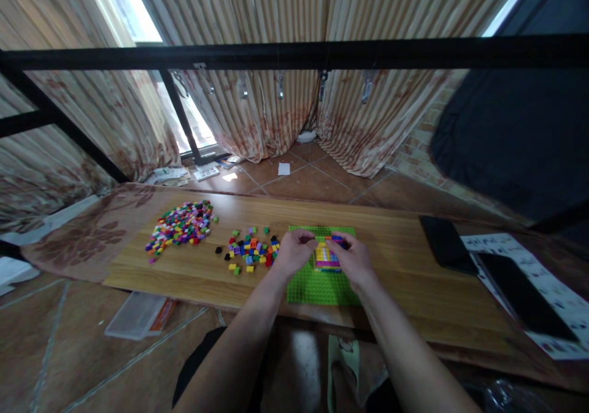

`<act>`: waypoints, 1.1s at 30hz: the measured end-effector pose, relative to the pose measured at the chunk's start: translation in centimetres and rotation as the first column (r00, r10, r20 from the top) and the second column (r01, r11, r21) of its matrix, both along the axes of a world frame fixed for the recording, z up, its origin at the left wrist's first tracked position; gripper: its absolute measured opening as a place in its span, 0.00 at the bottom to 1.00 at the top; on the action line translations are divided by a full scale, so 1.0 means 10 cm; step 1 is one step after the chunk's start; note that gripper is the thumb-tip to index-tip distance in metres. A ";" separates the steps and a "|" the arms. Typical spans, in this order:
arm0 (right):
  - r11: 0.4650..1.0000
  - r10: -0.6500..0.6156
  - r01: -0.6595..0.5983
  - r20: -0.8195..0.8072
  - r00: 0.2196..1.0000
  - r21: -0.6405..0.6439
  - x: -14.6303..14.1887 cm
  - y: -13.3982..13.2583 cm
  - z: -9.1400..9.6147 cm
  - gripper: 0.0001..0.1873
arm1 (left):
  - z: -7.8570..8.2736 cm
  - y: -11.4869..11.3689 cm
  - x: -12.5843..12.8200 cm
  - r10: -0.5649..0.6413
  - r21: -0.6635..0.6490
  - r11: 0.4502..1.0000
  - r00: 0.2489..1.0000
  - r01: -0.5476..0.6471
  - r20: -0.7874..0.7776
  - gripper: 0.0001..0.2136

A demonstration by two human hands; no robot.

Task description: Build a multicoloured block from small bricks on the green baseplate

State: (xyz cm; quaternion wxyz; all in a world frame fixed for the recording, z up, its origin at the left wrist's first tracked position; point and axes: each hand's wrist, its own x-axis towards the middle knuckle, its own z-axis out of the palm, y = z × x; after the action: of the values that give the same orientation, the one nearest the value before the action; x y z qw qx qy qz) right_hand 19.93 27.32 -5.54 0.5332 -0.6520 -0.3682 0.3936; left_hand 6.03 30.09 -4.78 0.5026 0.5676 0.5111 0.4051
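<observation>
A green studded baseplate [317, 290] lies on the wooden table, carrying a small block of toy bricks [326, 257] in yellow, white, pink and other colours. My left hand [297, 250] is at the left edge of this build, thumb and fingers drawn together in a pinch; anything between them is too small to make out. On the right side, my right hand [350, 254] has its fingers curled at the build's upper right, by blue and red bricks. Its fingertips touch or nearly touch the bricks, and what they grip is unclear.
Loose bricks [251, 252] are scattered left of the baseplate, with a larger pile [181, 226] farther left. Two dark flat devices, a tablet-like one [446, 244] and another [524, 293], lie right near a printed sheet [564, 272]. A black bar [294, 56] crosses beyond the table [396, 278].
</observation>
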 end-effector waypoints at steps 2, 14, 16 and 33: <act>1.000 -0.013 0.014 -0.101 0.995 0.010 0.02 -0.02 0.06 0.23 | 0.01 0.04 -0.05 -0.023 0.003 1.000 1.000 0.023 0.001 0.09; 0.988 -0.133 0.139 -0.096 0.987 0.061 0.16 -0.07 0.13 0.20 | 0.24 0.34 -1.10 0.340 0.086 0.938 0.851 -0.334 -0.401 0.15; 0.986 -0.141 0.148 -0.088 0.986 0.074 0.17 -0.07 0.13 0.18 | 0.25 0.35 -1.29 0.378 0.106 0.919 0.769 -0.381 -0.516 0.15; 0.992 -0.092 0.094 -0.022 0.996 0.082 0.27 -0.04 -0.05 0.15 | 0.35 0.12 -1.49 0.016 0.114 0.986 0.618 0.120 -0.786 0.15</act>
State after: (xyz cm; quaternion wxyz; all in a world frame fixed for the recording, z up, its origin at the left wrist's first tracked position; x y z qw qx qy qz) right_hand 22.62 26.93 -6.01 0.5810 -0.6420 -0.3486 0.3587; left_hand -8.86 31.31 -1.29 0.1952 0.7391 0.6291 0.1407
